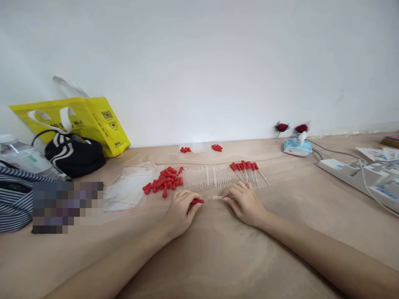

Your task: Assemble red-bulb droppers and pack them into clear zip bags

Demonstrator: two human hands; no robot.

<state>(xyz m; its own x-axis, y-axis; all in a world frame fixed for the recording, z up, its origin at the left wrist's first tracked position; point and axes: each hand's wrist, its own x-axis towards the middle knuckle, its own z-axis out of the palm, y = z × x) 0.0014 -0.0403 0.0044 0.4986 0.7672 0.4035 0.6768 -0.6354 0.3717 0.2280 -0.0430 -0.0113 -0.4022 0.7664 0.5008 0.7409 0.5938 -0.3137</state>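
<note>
Near the middle of the table, my left hand (183, 211) is closed on a red rubber bulb (197, 201), whose end points right. Across a small gap, my right hand (245, 203) pinches a thin clear glass tube (217, 197) that sticks out to the left. Bulb and tube are apart. Behind my left hand lies a pile of red bulbs (165, 181). A row of clear tubes (207, 177) lies side by side behind both hands. To its right are several tubes fitted with red bulbs (246, 167), fanned out just beyond my right hand.
Clear plastic bags (126, 189) lie left of the pile. Small bagged bulbs and tubes (199, 147) are near the wall. A yellow bag (102, 124), black pouch (75, 155) and bottle (26, 158) stand left. Tissues (297, 147) and a power strip (368, 178) are right.
</note>
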